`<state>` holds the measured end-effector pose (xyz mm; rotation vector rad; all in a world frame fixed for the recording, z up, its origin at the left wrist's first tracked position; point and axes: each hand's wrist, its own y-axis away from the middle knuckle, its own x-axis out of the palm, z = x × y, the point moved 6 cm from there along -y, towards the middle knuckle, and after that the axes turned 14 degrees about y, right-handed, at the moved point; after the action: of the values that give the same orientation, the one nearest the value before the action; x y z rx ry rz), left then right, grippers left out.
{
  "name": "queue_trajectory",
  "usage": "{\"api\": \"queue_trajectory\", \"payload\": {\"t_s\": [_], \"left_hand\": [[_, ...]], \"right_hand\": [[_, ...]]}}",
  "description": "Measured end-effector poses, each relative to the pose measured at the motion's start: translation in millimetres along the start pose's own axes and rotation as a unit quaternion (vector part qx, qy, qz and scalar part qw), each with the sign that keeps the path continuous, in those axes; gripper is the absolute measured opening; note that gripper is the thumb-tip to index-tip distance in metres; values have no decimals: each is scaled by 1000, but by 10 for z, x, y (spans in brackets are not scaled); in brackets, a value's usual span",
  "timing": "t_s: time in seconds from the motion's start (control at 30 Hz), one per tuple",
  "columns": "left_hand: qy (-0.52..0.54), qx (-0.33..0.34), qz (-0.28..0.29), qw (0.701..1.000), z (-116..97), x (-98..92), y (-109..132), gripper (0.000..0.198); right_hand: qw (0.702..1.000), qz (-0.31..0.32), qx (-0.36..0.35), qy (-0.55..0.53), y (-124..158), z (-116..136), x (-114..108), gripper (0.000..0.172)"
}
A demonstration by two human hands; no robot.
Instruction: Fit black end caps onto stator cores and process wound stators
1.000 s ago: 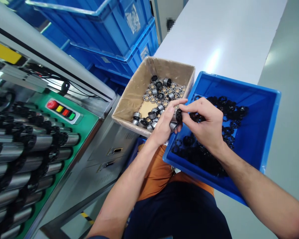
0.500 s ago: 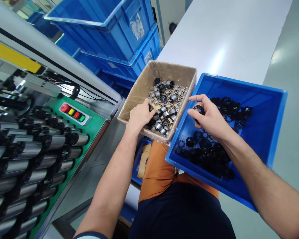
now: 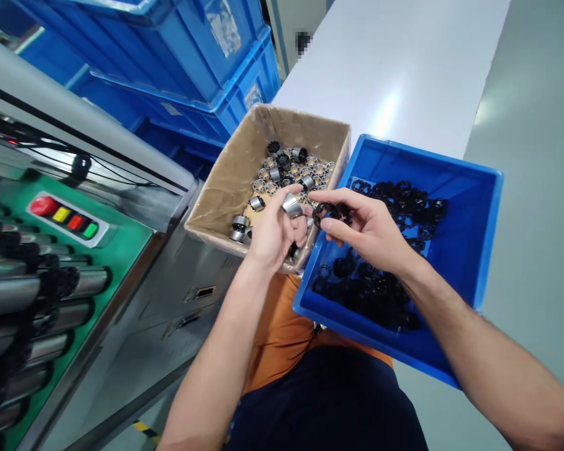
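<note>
The left hand (image 3: 273,230), half curled, cradles a metal core (image 3: 292,205) near the box's (image 3: 223,178) right edge; the right hand (image 3: 373,227) pinches black rings (image 3: 326,215) at the bin's (image 3: 467,250) left edge. A crate (image 3: 178,59) bears a label (image 3: 224,28) (its writing illegible).

glossy white table (image 3: 399,56): brown box (image 3: 228,172), blue bin (image 3: 467,241) at near end.

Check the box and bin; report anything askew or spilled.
Nothing looks spilled or damaged. One untidy spot: in the brown box, several black-ended metal pieces lie tipped on their sides, while nearby metal rings face up in rows. The loose black parts in the blue bin seem ordinary.
</note>
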<state>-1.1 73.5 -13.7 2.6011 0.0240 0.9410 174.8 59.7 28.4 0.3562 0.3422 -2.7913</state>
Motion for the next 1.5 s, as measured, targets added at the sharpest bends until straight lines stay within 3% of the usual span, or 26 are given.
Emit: {"api": "queue_trajectory", "payload": {"t_s": [0.13, 0.27, 0.47, 0.8, 0.97, 1.1, 1.23, 1.37, 1.43, 1.5], "left_hand": [[-64, 30, 62, 996, 126, 149, 139, 72], [-81, 58, 98, 990, 157, 202, 221, 85], [-72, 59, 95, 991, 199, 158, 229, 75], [-81, 56, 123, 987, 194, 172, 197, 72], [-92, 57, 130, 986, 194, 174, 186, 74], [-84, 39, 123, 988, 217, 167, 171, 75], [-104, 48, 107, 988, 196, 170, 135, 75], [-80, 90, 33, 992, 101, 109, 86, 74], [-73, 102, 12, 992, 74, 87, 76, 71], [-72, 103, 27, 992, 76, 101, 70, 70]], "right_hand": [[997, 5, 50, -57, 26, -56, 65, 22], [998, -40, 34, -26, 27, -56, 69, 21], [994, -109, 2, 0, 34, -49, 92, 5], [986, -156, 15, 55, 79, -78, 93, 12], [972, -192, -41, 132, 128, 29, 95, 20], [971, -178, -49, 152, 128, 80, 107, 26], [976, -121, -32, 178, 104, 48, 57, 28], [994, -70, 66, 51, 96, -132, -45, 30], [997, -43, 69, 3, 84, -144, -40, 39], [998, -26, 55, -24, 65, -121, -10, 46]]}}
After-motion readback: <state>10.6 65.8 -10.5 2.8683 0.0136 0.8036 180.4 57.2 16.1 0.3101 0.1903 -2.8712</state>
